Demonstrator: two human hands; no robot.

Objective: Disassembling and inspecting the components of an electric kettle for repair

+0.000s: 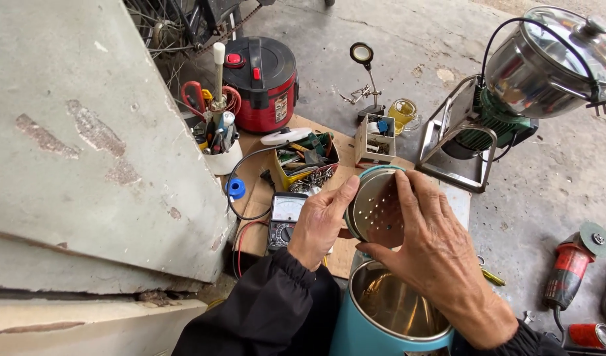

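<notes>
A: What's nearest?

B: A teal kettle at six o'clock, mouth open, shiny steel inside. Its lid is tipped up just above it, perforated steel underside facing the camera.

A: And the hands?

B: The left hand, in a black sleeve, grips the lid's edge at nine o'clock, thumb laid up along the rim. The right hand wraps the lid from three o'clock, fingers spread over the top edge, thumb hooked under the bottom. Both are closed on the lid.

A: Beyond that?

B: Just behind the left hand, a multimeter lies on a cardboard worktop. Further, at twelve o'clock, a tray of screws and parts, a small box, then a helping-hands magnifier and a glass of yellow liquid. At eleven o'clock, a white cup of tools, and behind it a red rice cooker.

A: To the right?

B: At four o'clock, an angle grinder on the concrete floor. At two o'clock, far off, a steel blender-like machine on a green base. A grey slab fills nine o'clock.
</notes>
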